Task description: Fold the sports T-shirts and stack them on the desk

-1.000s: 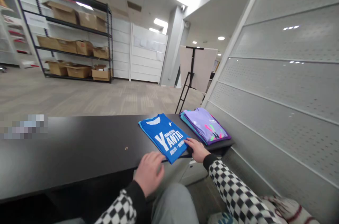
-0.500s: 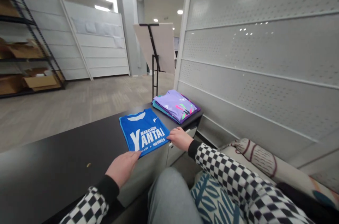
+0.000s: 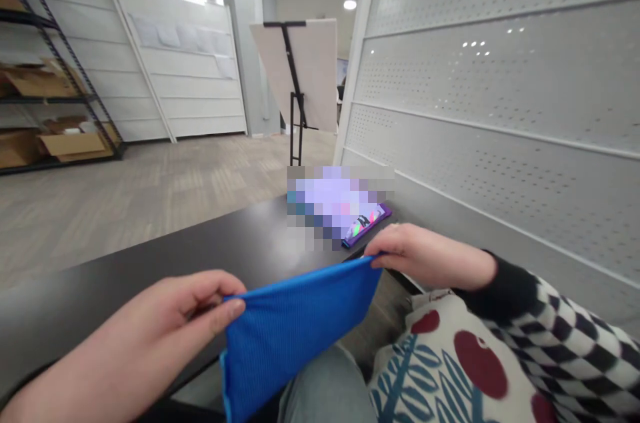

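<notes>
A folded blue T-shirt (image 3: 295, 326) hangs between my hands, its plain side toward me and its upper edge pulled taut. My left hand (image 3: 185, 316) pinches the left corner between thumb and fingers. At the right corner, my right hand (image 3: 417, 255) is closed in the same kind of grip. The shirt hangs in front of the table's near edge, over my knee (image 3: 325, 386). Beyond it, on the far end of the dark table (image 3: 220, 243), lies a stack of folded shirts (image 3: 325, 203) with a lilac one on top, partly blurred.
A black easel with a white board (image 3: 313, 76) stands behind the table. On the right rises a white perforated panel (image 3: 475, 96). A patterned cushion (image 3: 430, 369) lies at my right. Shelves with cardboard boxes (image 3: 75, 145) stand far left.
The blue shirt has been lifted off the table toward me and tipped up, so its printed front no longer shows. Both hands have risen with it, and the view has shifted slightly.
</notes>
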`<move>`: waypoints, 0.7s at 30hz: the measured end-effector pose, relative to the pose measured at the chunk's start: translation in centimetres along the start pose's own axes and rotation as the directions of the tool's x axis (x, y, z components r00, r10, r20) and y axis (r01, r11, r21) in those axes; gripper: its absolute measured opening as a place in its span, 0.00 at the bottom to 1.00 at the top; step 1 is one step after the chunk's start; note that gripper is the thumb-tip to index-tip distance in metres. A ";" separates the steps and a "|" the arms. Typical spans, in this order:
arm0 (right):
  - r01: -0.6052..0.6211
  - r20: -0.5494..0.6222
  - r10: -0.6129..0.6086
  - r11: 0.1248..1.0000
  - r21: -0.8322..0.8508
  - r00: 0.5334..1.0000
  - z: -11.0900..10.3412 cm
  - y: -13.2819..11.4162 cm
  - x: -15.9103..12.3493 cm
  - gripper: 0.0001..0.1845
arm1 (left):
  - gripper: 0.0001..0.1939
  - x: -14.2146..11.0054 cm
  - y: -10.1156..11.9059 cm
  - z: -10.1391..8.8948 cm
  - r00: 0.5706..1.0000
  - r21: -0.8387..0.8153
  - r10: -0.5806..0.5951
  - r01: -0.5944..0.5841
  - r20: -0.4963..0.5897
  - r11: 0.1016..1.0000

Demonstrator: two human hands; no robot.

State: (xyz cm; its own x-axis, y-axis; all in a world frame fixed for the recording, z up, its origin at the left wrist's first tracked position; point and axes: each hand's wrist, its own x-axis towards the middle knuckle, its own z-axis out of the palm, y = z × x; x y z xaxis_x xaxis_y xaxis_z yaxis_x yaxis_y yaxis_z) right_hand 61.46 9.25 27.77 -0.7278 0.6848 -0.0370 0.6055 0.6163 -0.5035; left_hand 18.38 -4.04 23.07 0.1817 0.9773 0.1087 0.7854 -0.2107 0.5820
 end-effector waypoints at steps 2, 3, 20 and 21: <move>-0.013 -0.015 0.012 0.999 -0.036 1.000 -2.9 0.4 2.6 0.16 | 0.25 3.7 1.1 -2.4 0.997 -0.108 -0.039 0.046 0.066 0.993; -0.008 -0.028 0.006 0.997 -0.071 1.000 -4.3 0.7 4.2 0.15 | 0.27 5.6 1.6 -3.5 0.996 -0.120 -0.047 0.056 0.075 0.991; -0.241 -0.688 0.007 0.939 -0.245 0.726 -23.1 9.7 17.9 0.26 | 0.10 30.0 12.8 -5.9 0.898 0.370 0.302 -0.174 -0.321 0.912; -0.252 -0.678 0.010 0.932 -0.259 0.735 -21.5 11.0 17.2 0.26 | 0.11 30.5 12.2 -3.1 0.905 0.400 0.325 -0.200 -0.274 0.894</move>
State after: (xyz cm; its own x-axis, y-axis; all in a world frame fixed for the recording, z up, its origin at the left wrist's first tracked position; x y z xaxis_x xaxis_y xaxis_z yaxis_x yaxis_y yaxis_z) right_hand 62.52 36.17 40.15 -0.3104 0.7733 0.5529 0.8314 0.5028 -0.2365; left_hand 31.68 23.29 36.05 0.2574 0.8220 0.5080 0.9031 -0.3916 0.1762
